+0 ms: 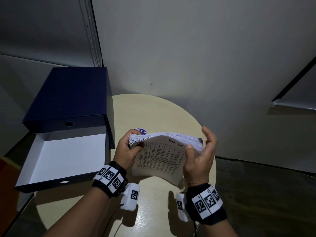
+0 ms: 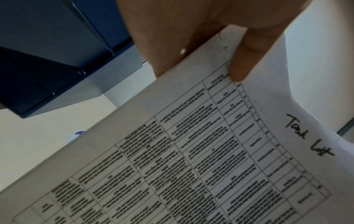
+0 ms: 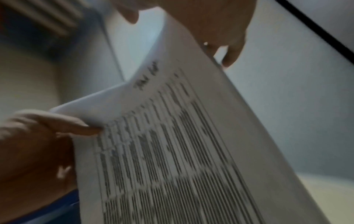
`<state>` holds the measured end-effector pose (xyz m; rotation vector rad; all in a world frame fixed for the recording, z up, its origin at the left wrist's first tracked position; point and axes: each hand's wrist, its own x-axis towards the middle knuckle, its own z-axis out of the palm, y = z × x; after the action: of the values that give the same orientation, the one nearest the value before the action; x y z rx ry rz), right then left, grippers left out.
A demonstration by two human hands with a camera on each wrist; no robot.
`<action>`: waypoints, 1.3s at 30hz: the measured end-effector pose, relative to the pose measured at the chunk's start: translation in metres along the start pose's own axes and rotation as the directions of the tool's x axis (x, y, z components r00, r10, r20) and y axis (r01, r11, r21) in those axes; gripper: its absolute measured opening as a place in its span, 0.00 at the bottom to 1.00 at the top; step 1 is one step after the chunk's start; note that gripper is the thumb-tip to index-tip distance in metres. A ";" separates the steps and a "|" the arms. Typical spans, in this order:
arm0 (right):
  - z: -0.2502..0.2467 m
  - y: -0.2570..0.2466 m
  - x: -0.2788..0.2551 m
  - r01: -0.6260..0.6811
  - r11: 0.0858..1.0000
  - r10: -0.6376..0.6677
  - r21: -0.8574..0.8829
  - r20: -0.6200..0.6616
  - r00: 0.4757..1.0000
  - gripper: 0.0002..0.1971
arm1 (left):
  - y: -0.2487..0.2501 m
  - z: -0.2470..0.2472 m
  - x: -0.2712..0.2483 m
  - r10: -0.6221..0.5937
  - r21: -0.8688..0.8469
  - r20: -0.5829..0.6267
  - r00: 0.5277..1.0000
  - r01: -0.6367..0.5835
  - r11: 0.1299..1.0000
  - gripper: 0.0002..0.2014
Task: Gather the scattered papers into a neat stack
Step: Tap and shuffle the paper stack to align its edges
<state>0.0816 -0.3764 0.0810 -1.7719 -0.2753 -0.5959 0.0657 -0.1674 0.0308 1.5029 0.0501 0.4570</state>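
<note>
Round beige table (image 1: 153, 113) stands against a grey wall, bearing an open dark-blue box (image 1: 68, 103) whose white tray holds nothing. Above the tabletop, the left hand (image 1: 125, 152) and right hand (image 1: 199, 157) grip the paper stack (image 1: 162, 156) by its sides.

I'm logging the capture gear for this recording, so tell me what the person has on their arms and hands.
Both forearms are bare, with no sleeves or gloves. Each wrist carries a black band faced with white tiles printed with black square codes; the right band matches. A white block bearing a code hangs under each wrist, with a thin dark cable trailing from it.
</note>
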 end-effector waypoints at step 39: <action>-0.013 -0.026 0.050 0.479 0.664 0.056 -0.575 0.676 0.735 0.02 | 0.006 0.008 0.000 -0.063 0.316 0.251 0.966 -0.020 0.948 0.11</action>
<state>0.1078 -0.3876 0.1312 -2.7487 -0.8604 -0.2194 0.0667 -0.1750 0.0371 1.8671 -0.0688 0.2379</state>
